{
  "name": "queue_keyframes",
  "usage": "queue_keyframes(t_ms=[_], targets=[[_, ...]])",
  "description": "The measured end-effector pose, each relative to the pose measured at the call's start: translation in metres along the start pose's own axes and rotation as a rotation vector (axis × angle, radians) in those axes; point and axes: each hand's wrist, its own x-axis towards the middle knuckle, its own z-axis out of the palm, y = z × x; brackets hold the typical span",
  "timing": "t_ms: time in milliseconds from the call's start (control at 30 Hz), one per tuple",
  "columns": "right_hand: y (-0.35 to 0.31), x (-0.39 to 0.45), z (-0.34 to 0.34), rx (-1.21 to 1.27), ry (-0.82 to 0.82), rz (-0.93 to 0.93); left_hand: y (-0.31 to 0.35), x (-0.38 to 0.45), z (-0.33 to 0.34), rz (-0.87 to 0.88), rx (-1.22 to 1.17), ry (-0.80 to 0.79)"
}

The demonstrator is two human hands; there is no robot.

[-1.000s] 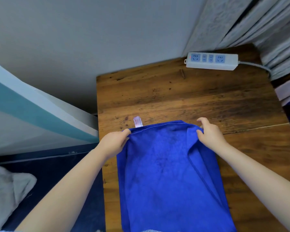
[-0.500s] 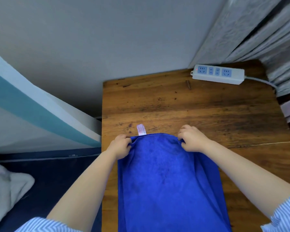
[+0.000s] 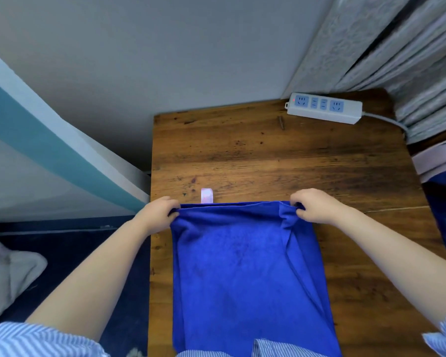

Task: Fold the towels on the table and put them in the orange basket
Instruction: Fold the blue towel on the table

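We see left hand [image 3: 160, 213] pinching towel's [image 3: 245, 274] far left corner, right hand [image 3: 313, 207] pinching far right corner; hands apart, far edge taut between them. Towel: blue, plush, doubled, long rectangle running toward us on surface [image 3: 268, 155], crease down right side, small white tag [image 3: 206, 195] poking past far edge. Surface: dark worn wood, square-cornered. White power strip [image 3: 323, 108] at far right corner, well apart from towel. Grey curtain [image 3: 397, 47] behind it. Striped sleeves [image 3: 31, 340] at bottom.
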Motion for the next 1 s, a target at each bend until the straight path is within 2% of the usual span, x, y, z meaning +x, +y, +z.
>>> queue_keyframes(t_ms=[133, 267, 500, 767, 900, 1000], targets=[[0.015, -0.007, -0.004, 0.055, 0.042, 0.106, 0.002, -0.003, 0.005, -0.027, 0.043, 0.076], [0.020, -0.006, -0.009, 0.100, 0.014, 0.113, 0.007, -0.003, 0.003, -0.074, 0.100, 0.151], [0.017, -0.023, -0.028, 0.247, 0.017, 0.170, 0.010, -0.009, -0.005, -0.180, 0.150, 0.183], [0.002, -0.048, -0.026, 0.289, 0.139, 0.153, 0.010, -0.040, -0.006, -0.075, 0.086, 0.165], [-0.010, -0.063, -0.025, 0.331, 0.188, 0.126, 0.012, -0.063, -0.012, -0.040, 0.127, 0.217], [-0.018, -0.076, -0.025, 0.319, 0.154, 0.165, 0.014, -0.080, -0.014, -0.017, 0.132, 0.290]])
